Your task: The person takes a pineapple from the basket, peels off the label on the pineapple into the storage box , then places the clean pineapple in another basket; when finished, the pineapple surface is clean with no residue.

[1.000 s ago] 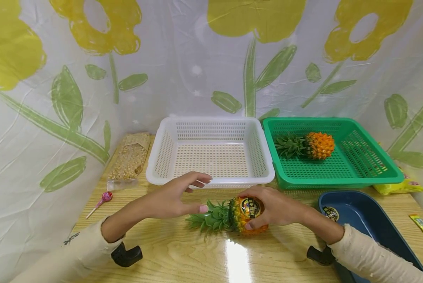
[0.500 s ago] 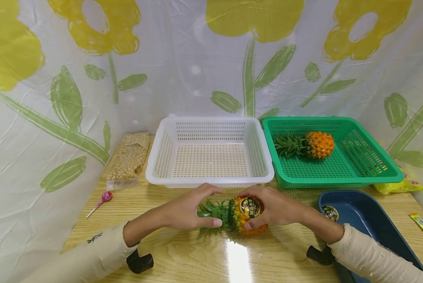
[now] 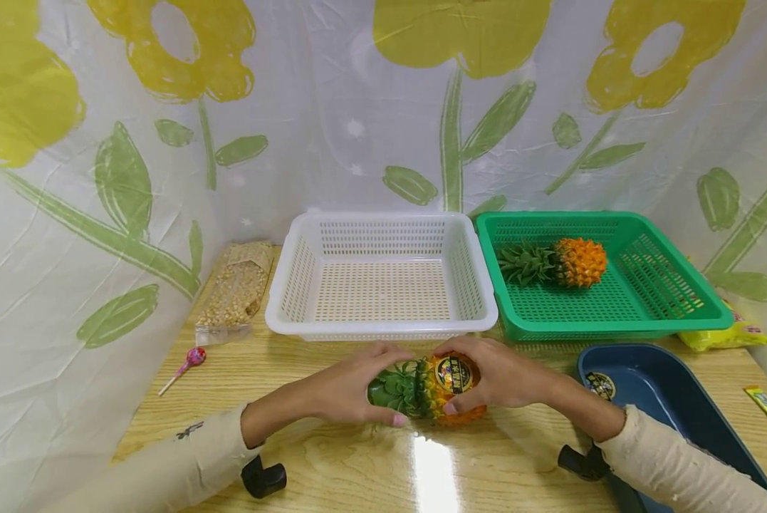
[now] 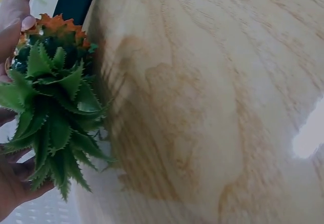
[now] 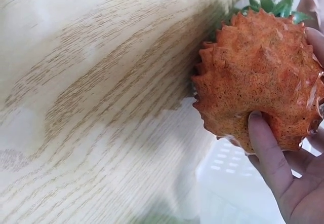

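Observation:
A small orange pineapple (image 3: pixel 458 413) lies on its side on the wooden table, leaves (image 3: pixel 392 388) pointing left. A round black label (image 3: pixel 454 375) faces up on its body. My right hand (image 3: pixel 508 374) grips the fruit from the right, thumb in front and fingers behind. In the right wrist view, my right thumb (image 5: pixel 266 143) presses on the base of the orange pineapple (image 5: pixel 258 72). My left hand (image 3: pixel 351 388) curves round the leafy crown, thumb nearer me and fingers beyond. The left wrist view shows the green leaves (image 4: pixel 53 112) beside my left hand (image 4: pixel 10 186).
Beyond the hands stand a white basket (image 3: pixel 383 328) and a green basket (image 3: pixel 614 326), which holds another pineapple (image 3: pixel 580 262). A dark blue tray (image 3: pixel 655 370) sits at right. A bag of kernels (image 3: pixel 232 292) and a lollipop (image 3: pixel 194 356) lie at left; a yellow packet (image 3: pixel 764 404) lies far right.
My left hand has moved right and slightly down, from the leaf tips to round the crown. My right hand and the pineapple have stayed in place.

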{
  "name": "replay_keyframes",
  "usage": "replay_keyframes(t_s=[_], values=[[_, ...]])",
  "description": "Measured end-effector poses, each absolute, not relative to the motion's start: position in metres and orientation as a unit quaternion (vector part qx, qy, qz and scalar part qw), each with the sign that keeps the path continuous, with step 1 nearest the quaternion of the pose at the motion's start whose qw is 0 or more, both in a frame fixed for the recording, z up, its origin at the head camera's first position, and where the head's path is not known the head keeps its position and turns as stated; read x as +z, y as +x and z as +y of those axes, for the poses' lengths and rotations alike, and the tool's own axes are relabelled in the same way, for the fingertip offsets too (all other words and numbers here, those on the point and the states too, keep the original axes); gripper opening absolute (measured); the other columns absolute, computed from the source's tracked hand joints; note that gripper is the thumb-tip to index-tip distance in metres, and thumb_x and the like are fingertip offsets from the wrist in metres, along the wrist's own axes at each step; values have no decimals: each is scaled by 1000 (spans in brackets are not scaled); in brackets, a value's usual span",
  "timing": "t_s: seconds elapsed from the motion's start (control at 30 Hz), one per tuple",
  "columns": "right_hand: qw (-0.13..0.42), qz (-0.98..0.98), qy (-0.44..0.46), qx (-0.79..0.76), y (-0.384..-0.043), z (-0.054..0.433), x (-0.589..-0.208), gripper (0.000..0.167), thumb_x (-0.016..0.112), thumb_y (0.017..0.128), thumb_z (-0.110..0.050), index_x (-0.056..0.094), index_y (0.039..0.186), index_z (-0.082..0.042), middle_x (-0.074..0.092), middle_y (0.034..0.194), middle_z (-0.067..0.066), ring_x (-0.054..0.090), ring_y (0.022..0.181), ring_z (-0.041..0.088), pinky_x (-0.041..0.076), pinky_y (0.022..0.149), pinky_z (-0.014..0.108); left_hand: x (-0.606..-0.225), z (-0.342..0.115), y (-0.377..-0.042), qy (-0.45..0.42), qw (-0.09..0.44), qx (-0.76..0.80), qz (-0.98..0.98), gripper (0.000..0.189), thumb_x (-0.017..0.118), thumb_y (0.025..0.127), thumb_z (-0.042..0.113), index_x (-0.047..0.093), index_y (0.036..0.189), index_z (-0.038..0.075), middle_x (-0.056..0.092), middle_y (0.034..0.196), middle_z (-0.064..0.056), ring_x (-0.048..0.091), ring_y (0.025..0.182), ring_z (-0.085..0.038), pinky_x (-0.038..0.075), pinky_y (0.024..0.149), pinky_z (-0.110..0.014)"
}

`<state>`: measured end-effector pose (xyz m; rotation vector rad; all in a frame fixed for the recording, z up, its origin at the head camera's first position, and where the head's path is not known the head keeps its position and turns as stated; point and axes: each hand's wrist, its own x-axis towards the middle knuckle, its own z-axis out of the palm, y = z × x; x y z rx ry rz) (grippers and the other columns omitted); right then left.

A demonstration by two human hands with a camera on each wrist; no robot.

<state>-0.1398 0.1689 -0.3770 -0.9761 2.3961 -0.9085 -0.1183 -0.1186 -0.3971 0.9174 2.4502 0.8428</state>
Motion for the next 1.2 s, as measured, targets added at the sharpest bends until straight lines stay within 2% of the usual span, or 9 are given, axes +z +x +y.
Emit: replay_keyframes(t_s=[0.27, 0.43, 0.6, 0.8, 0.9, 1.13, 1.2], values=[[209, 851, -344, -338, -141, 170, -376, 72, 81, 82, -50, 55, 138, -13, 60, 123, 4, 63, 98, 10, 56, 78, 25, -401, -116, -120, 338, 199, 293, 872, 96, 73, 81, 65, 29, 158, 27, 37, 154, -4, 40, 141, -29, 41, 110, -56], [204, 854, -345, -330, -141, 170, -375, 75, 80, 81, -52, 54, 139, -11, 60, 126, 6, 62, 100, 10, 55, 80, 26, -402, -116, -121, 334, 205, 300, 870, 92, 74, 84, 59, 28, 158, 30, 35, 158, -3, 39, 143, -29, 40, 111, -56], [193, 860, -349, -319, -141, 172, -374, 77, 78, 82, -53, 53, 141, -10, 60, 131, 3, 62, 106, 12, 54, 87, 31, -402, -116, -121, 334, 207, 304, 868, 89, 74, 86, 54, 28, 158, 30, 36, 158, -2, 40, 143, -28, 40, 111, -56], [190, 857, -345, -333, -140, 175, -372, 66, 75, 85, -54, 56, 138, -18, 61, 130, -5, 61, 114, 13, 52, 95, 39, -403, -117, -122, 340, 201, 305, 867, 88, 74, 86, 54, 30, 157, 27, 37, 156, -1, 42, 141, -25, 41, 111, -53], [190, 854, -348, -337, -139, 176, -371, 59, 73, 88, -53, 58, 135, -21, 62, 127, -7, 61, 110, 12, 52, 91, 36, -404, -117, -122, 343, 199, 306, 865, 87, 75, 86, 53, 31, 156, 26, 38, 156, -1, 42, 141, -24, 40, 112, -53], [191, 840, -358, -360, -140, 178, -372, 42, 68, 96, -39, 61, 131, -18, 64, 117, -3, 58, 90, 15, 52, 70, 32, -403, -117, -122, 343, 204, 307, 864, 87, 74, 86, 53, 31, 157, 26, 36, 158, -1, 39, 143, -24, 38, 113, -55], [191, 840, -356, -362, -140, 178, -373, 39, 67, 97, -38, 61, 130, -18, 64, 119, -1, 58, 93, 17, 52, 70, 33, -403, -117, -122, 344, 205, 308, 863, 87, 74, 86, 53, 31, 157, 26, 36, 158, -1, 40, 143, -24, 38, 113, -55]])
